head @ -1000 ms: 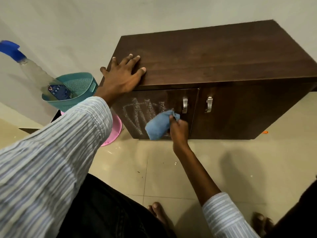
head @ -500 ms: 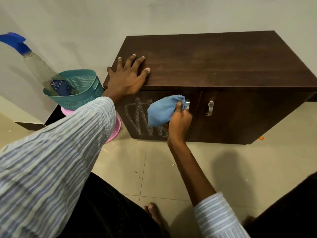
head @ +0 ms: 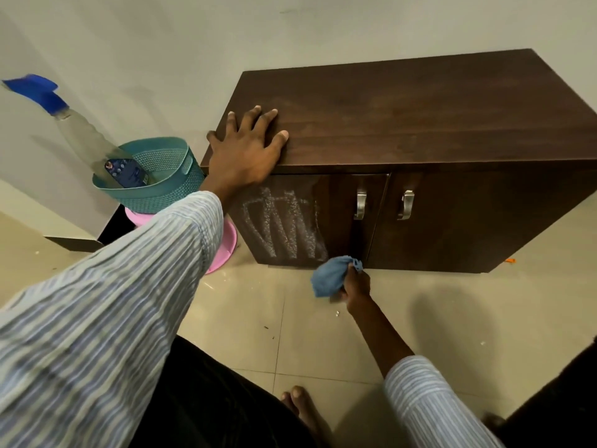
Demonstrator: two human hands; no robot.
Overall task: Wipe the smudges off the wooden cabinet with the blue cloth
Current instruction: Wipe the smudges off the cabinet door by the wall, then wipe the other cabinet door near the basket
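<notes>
Your right hand (head: 355, 284) grips blue cloth (head: 332, 275) at cabinet (head: 420, 118) door's bottom edge (chalk smudges (head: 284, 226) remain); left hand (head: 245, 153) flat, unclenched on top.

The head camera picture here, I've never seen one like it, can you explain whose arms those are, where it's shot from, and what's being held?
There is no machine here. A camera worn on a person's head looks forward and down, so the striped sleeves are that person's own arms, with a bare foot on the tiled floor below.

The left hand lies flat on top of the wooden cabinet, fingers spread. The right hand grips a bunched blue cloth down by the bottom edge of the left door. White chalky smudges cover that door beside two metal handles.

Left of the cabinet, a teal basket holds a spray bottle and sits on something pink.
</notes>
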